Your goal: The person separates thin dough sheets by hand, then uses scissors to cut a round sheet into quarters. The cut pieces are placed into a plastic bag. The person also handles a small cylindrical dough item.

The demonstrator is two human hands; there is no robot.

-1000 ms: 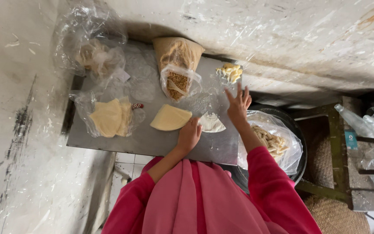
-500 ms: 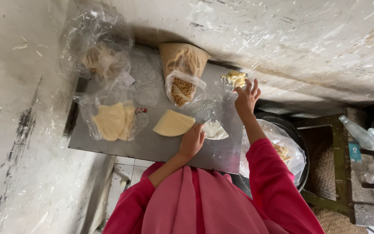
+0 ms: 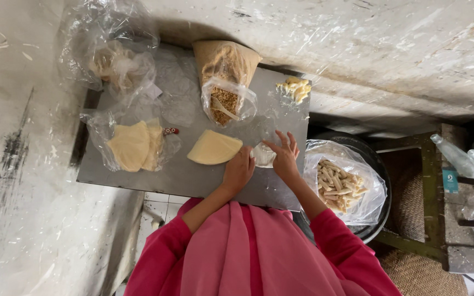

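Head view: left hand (image 3: pixel 238 170) curled, resting on the near corner of pale wrapper (image 3: pixel 214 147); firm grip not confirmed. Right hand (image 3: pixel 284 155) open, fingers spread, touching small white piece (image 3: pixel 263 155) between both hands. Risk: thin wrapper tearing under pressing fingers; open filling bag (image 3: pixel 227 100) just beyond, easily tipped by a reach.

Soft, even daylight; sharp focus, wide-angle stretch at edges.
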